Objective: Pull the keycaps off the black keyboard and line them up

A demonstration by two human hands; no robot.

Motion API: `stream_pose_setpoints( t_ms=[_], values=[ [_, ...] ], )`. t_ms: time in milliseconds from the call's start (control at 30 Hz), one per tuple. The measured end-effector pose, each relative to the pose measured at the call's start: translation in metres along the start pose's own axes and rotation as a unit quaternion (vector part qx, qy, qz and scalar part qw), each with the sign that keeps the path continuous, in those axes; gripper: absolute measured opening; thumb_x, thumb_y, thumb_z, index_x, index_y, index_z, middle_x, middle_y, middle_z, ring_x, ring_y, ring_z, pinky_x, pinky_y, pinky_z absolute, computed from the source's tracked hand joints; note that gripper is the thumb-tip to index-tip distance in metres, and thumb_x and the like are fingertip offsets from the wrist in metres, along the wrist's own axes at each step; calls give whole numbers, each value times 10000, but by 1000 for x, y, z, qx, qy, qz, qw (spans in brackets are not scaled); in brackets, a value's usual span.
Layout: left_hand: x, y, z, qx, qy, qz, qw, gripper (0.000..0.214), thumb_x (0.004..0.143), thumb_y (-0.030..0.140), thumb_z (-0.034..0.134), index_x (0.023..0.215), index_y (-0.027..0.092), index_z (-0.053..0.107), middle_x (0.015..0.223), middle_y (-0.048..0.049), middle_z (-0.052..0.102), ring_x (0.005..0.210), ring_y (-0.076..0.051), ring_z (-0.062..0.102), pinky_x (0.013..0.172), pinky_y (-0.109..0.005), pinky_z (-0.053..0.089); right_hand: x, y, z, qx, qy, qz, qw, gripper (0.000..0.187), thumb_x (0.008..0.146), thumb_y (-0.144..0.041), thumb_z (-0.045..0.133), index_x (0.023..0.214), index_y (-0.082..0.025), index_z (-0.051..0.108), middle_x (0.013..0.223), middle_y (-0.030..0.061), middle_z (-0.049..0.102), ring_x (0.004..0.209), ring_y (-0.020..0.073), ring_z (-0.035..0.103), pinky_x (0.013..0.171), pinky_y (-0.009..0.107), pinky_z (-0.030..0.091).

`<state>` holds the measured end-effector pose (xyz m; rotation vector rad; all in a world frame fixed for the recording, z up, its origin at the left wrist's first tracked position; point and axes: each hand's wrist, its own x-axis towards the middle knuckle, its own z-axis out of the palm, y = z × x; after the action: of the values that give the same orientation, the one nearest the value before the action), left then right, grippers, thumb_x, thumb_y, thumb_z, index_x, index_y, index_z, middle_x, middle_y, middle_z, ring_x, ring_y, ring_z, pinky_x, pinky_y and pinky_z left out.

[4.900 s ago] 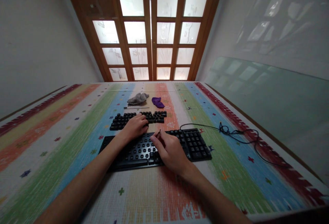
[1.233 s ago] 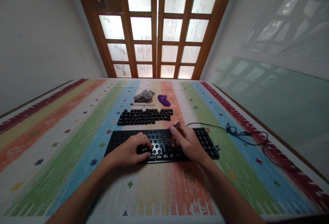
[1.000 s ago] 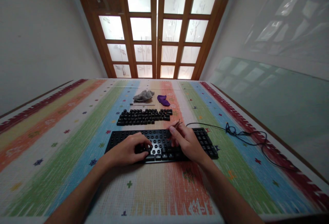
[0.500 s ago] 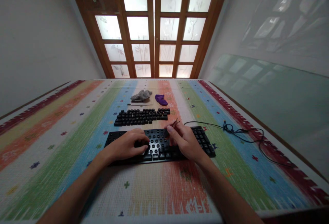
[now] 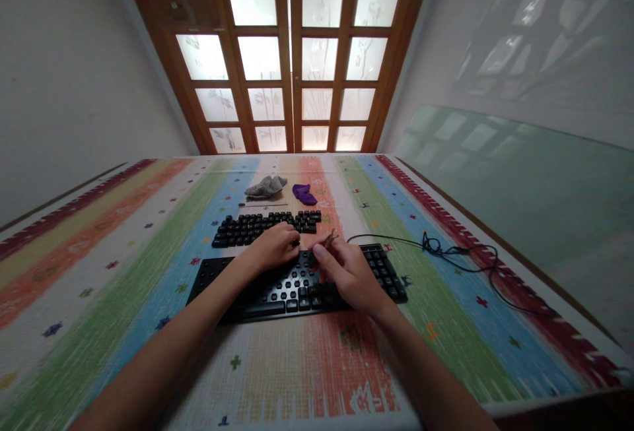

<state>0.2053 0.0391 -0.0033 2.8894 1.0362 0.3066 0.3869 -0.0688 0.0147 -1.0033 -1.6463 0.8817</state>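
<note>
A black keyboard (image 5: 277,309) lies across the striped cloth, many key positions bare in its middle and left part. Beyond it, loose black keycaps (image 5: 232,232) are laid out in rows. My left hand (image 5: 276,245) is over the gap between keyboard and rows, its fingers pinched on a small dark piece that looks like a keycap (image 5: 296,243). Above the keyboard's right half, my right hand (image 5: 349,272) is closed around a small brownish tool with thin prongs (image 5: 329,239); the fingers hide most of it, and its kind is unclear.
Behind the keycap rows lie a thin rod (image 5: 262,205), a crumpled grey cloth (image 5: 266,187) and a purple cloth (image 5: 304,194). The keyboard's black cable (image 5: 448,249) runs right in a loose bundle. Striped tablecloth (image 5: 148,253) covers the table; wooden glazed doors (image 5: 292,88) stand beyond.
My left hand has moved forward and right, off the keyboard towards the keycap rows. My right hand stays over the keyboard with the pronged tool. The whole view has shifted slightly.
</note>
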Motion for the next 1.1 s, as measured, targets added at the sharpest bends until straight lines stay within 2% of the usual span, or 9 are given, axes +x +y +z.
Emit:
stream_pose_setpoints(
  t_ms=[400,533,733,1100],
  values=[
    [22,-9,2,-19,-47,29,998,208,883,141,591,701,134,693,778,-63,644,714,-153,566,661,-246,436,0,-4,-2,-22,-1,-13,1000,224,1008,-338,470,878,-192,580,706,-18,590,577,111,568,611,248,446],
    [20,-13,3,-9,-44,28,999,226,901,170,583,711,135,701,778,-62,622,716,-156,548,656,-256,429,0,-6,-2,-25,1,-20,999,228,1004,-333,479,851,-194,575,707,-19,575,594,112,558,615,249,437],
    [15,-18,6,-27,-13,13,999,127,884,206,623,862,148,733,844,-63,632,828,-180,572,715,-264,447,1,-7,-1,-24,-6,-13,1000,223,1006,-329,478,857,-196,576,686,-28,567,590,112,555,626,252,435],
    [7,-19,-1,-11,-15,1,1000,120,872,188,621,879,157,736,877,-66,635,862,-191,580,754,-284,467,-1,-8,-1,-61,-6,-9,998,250,1001,-366,484,848,-197,586,687,-9,589,632,137,569,630,267,438]
  ],
)
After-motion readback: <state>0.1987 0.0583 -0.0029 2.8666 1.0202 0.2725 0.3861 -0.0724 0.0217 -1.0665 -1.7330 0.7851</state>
